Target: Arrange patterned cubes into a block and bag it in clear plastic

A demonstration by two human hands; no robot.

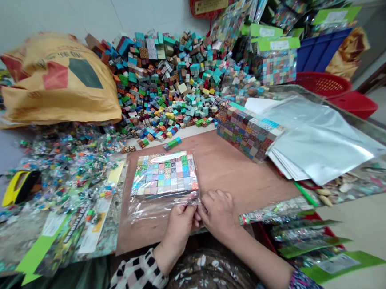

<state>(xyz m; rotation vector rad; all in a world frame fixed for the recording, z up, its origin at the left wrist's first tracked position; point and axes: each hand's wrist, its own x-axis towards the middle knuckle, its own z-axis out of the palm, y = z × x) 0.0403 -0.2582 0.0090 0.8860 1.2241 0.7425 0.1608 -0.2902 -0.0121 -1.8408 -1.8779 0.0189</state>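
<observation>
A flat grid of small patterned blocks [164, 175] lies inside a clear plastic bag [151, 208] on a brown board [213, 147]. At the bag's near right corner, my left hand [181, 223] pinches the plastic film, thumb on top. My right hand [219, 213] is right beside it, its fingers curled at the same corner. The two hands nearly touch. What the right fingertips hold is partly hidden, but the film's edge runs in under them. A single green and blue block piece [172, 143] rests just beyond the bag.
Loose blocks [175, 83] form a heap at the back beside a yellow sack [61, 83]. Small filled packets [70, 158] and a yellow stapler [20, 188] are left. Right are a stacked block bundle [247, 131], clear bags [319, 130] and green-topped packs [321, 241] below the edge.
</observation>
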